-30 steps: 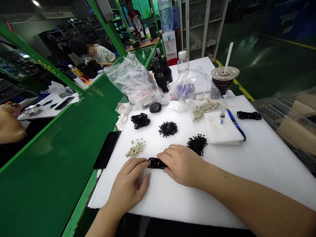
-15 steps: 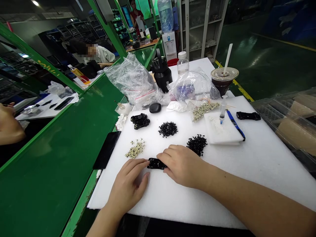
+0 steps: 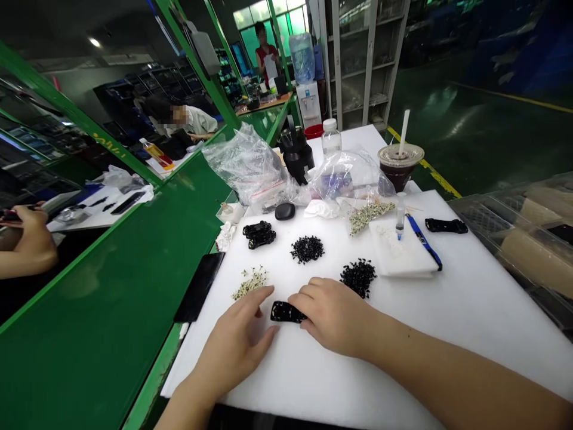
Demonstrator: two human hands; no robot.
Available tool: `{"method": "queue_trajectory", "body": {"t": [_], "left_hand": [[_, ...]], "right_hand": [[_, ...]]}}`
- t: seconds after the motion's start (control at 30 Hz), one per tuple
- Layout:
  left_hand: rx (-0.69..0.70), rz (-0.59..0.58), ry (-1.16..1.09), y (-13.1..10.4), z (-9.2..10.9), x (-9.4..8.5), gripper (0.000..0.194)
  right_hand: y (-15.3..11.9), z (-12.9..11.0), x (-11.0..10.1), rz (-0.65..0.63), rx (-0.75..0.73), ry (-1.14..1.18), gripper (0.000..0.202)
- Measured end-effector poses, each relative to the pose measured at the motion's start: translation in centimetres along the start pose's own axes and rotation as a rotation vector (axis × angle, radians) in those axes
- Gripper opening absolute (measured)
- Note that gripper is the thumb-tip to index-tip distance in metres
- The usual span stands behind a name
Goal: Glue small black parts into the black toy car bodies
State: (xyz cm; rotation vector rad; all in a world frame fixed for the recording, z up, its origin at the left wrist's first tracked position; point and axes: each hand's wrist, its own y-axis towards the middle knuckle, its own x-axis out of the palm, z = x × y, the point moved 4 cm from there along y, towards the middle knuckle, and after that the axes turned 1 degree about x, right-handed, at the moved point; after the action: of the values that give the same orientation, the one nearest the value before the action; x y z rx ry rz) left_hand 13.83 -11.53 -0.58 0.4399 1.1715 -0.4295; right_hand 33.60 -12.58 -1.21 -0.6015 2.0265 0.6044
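Note:
A slim black plastic part (image 3: 286, 312) with rounded ends lies on the white foam board (image 3: 403, 364). My right hand (image 3: 333, 316) has its fingers closed on the right end of this part and hides that end. To the left, my left hand (image 3: 242, 334) is open, thumb and forefinger apart, just clear of the part's left end. Beyond the left fingertips lies a pile of small pale pieces (image 3: 250, 282). Small black pieces form one heap (image 3: 358, 278) beside my right hand and another heap (image 3: 307, 248) farther back.
Similar black parts (image 3: 259, 234) lie stacked at back left; another black part (image 3: 446, 226) lies at right. A syringe (image 3: 400, 221) stands by a white pad (image 3: 398, 251) and blue tool (image 3: 423, 242). Plastic bags (image 3: 250, 161), a black bottle (image 3: 298, 155) and a drink cup (image 3: 400, 164) line the back.
My left fingers have drawn away from the black part's left end, and the thumb and forefinger have spread. My right hand keeps its hold. The whole view has shifted slightly.

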Motion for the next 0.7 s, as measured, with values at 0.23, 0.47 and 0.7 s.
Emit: {"method": "queue_trajectory", "body": {"t": [0.23,0.47,0.7], "left_hand": [[0.176,-0.166,0.058,3.1,0.9,-1.4,0.045],[0.0,0.139,0.169,8.7,-6.6,-4.8,0.037],[-0.015,0.187,0.283,12.0,-9.9,-4.6,0.038]], "right_hand": [[-0.4,0.0,-0.9,0.067,0.05,0.094,0.034],[-0.4,0.4,-2.2,0.179,0.053,0.068,0.031],[-0.4,0.5,-2.2,0.197,0.053,0.046,0.029]]}}
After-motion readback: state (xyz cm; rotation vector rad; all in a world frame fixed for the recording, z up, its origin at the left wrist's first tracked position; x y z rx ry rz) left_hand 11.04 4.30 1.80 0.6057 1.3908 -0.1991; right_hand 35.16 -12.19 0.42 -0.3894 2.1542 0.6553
